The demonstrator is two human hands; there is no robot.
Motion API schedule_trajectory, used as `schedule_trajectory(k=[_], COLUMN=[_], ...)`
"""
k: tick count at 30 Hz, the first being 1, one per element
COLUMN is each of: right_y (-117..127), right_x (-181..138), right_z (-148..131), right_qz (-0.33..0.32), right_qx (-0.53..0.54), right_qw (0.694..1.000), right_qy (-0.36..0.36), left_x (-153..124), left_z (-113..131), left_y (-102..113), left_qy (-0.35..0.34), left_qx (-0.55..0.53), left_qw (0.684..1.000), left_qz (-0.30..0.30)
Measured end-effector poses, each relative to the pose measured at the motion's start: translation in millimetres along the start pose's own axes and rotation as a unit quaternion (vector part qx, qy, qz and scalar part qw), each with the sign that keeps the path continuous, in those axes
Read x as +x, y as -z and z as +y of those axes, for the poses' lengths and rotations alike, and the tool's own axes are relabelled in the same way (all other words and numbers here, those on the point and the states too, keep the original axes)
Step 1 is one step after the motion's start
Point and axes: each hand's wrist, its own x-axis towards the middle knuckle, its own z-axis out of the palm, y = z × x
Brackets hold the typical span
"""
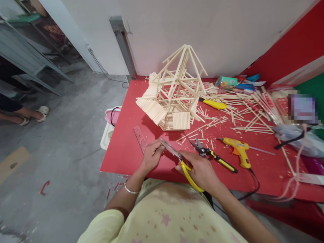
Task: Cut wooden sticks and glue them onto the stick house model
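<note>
My right hand (199, 168) is closed round the yellow handles of a pair of scissors (177, 156), whose blades point left toward my left hand. My left hand (151, 156) is pinched at the blade tips, fingers together on something too small to make out. Both hands hover over the near edge of the red table (121, 152). Behind them stands a house-shaped model built of thin wooden sticks (173, 98), with a peaked open frame and slatted walls.
A red ruler (140, 137) lies left of my hands. Black-and-yellow snips (212, 154), a yellow glue gun (238, 150) with cable, a yellow cutter (212, 104) and several loose sticks (240, 114) cover the table's right. Another person's sandalled feet (32, 114) rest on the floor at left.
</note>
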Motion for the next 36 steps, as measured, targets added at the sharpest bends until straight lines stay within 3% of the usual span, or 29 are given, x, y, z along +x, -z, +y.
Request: schedule_trajectory(k=[9, 22, 36], right_y=[-3.3, -5.1, -4.4], right_x=[-2.6, -0.7, 0.3], right_z=[2.8, -2.1, -5.3], right_qz=[0.006, 0.041, 0.029], right_qx=[-0.016, -0.058, -0.061], right_qw=[1.000, 0.998, 0.998], right_qy=[-0.004, 0.003, 0.000], left_x=[-2.7, -2.0, -1.3], left_z=[0.0, -0.5, -1.3], left_y=[1.7, 0.0, 0.6], left_qy=[0.026, -0.001, -0.002], left_qx=[-0.019, -0.029, -0.022], left_qw=[0.999, 0.998, 0.998], left_qz=[-0.008, 0.048, 0.060])
